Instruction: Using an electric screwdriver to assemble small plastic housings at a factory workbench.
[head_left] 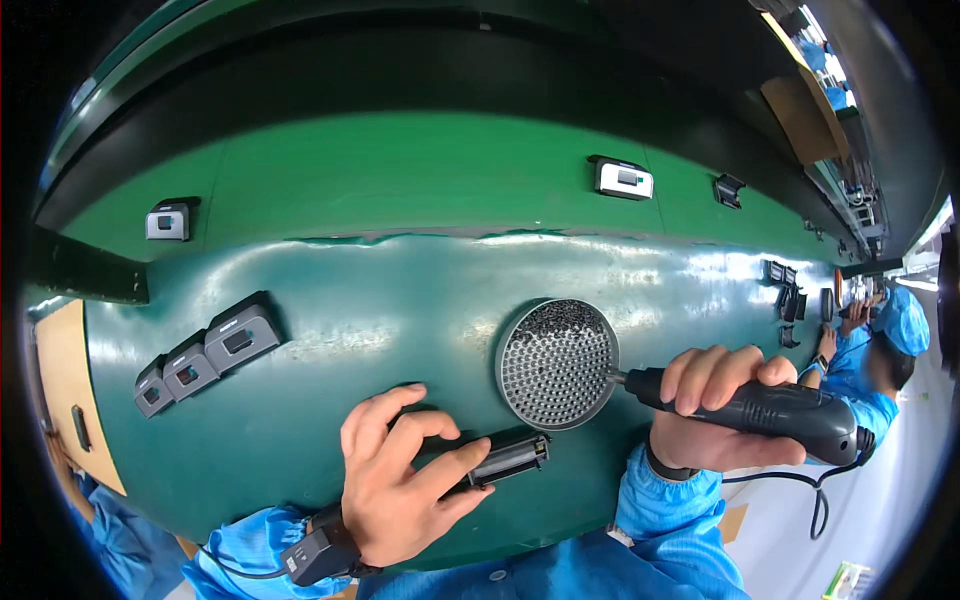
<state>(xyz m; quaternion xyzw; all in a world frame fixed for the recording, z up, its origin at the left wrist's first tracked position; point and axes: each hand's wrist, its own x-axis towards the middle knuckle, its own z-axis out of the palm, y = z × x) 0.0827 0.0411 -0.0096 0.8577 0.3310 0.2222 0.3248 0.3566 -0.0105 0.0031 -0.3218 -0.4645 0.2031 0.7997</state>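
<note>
My right hand (715, 415) is wrapped round a dark electric screwdriver (770, 412), whose cable hangs down at the right. The screwdriver's tip reaches the right rim of a round metal dish (508, 395) with a grid of holes. Small dark screws (565, 318) are heaped at the dish's far side. Just in front of it, a black plastic housing (510, 458) lies on the table, long and narrow. The thumb and index finger of my left hand (400, 485) pinch the housing's left end, while its other fingers are bent and raised.
Three grey boxy devices (240, 340) stand in a slanted row at left. On the green belt behind are a white-fronted device (625, 180), a grey one (168, 220) and a black part (729, 190). More black parts (787, 295) lie far right, near a co-worker (870, 370) in blue.
</note>
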